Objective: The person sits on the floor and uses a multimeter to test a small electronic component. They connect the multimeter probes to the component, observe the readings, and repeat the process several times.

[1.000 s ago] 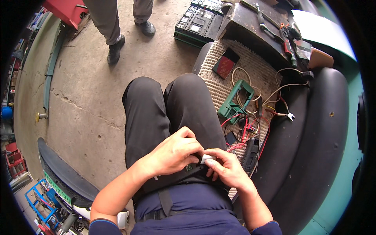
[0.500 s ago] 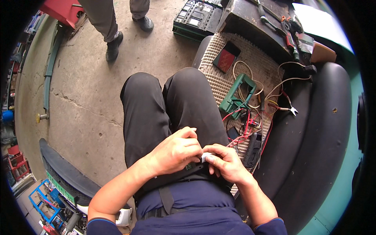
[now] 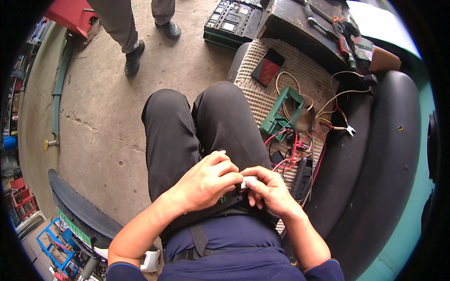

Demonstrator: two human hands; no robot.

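Above my lap, my right hand (image 3: pixel 271 191) pinches a small white piece (image 3: pixel 246 182) between thumb and forefinger. My left hand (image 3: pixel 205 181) meets it from the other side, its fingers closed near the same piece; what its fingertips hold, if anything, is hidden. Beneath both hands a black flat device (image 3: pixel 230 200) with a bit of green showing lies on my lap, partly covered by the left hand.
On the woven seat to my right lie a phone (image 3: pixel 268 67), a green plastic frame (image 3: pixel 282 114), tangled red and white wires and a black handheld tool (image 3: pixel 303 178). Pliers-like tools (image 3: pixel 344 40) rest on a dark box. Another person's legs (image 3: pixel 123 23) stand ahead.
Both hands stay together over my lap with only slight finger shifts. The white piece shows a little more and sits slightly higher. The whole view has shifted slightly.
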